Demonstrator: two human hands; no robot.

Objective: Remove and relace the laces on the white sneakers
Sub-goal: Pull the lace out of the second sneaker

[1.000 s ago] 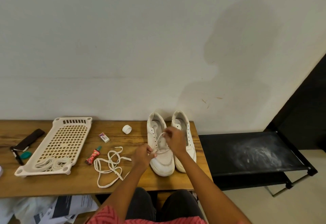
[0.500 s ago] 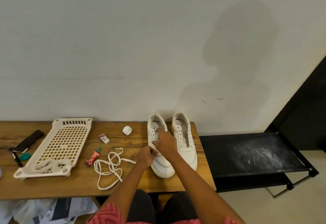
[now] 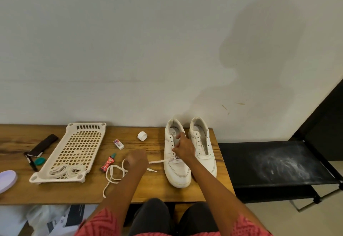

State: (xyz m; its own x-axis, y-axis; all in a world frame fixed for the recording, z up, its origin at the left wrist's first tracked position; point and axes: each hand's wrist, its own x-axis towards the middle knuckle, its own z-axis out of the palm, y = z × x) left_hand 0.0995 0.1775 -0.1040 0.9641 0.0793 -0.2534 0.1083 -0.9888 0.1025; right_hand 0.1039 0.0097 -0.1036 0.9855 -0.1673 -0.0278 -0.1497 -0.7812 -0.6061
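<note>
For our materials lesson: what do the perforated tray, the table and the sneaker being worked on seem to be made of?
Tray: likely moulded plastic, cream, matt; uniform grid holes. Table: wood or wood-look laminate; brown grain streaks. Left sneaker: smooth white leather or synthetic; stitched panels, faint sheen.

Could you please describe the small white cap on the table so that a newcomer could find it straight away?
Start at the wooden table against the wall and find the two white sneakers at its right end. Just to the side of the left sneaker, near the table's back edge, lies the white cap. It is the only small round ring-shaped item; the nearby eraser is rectangular.
</note>
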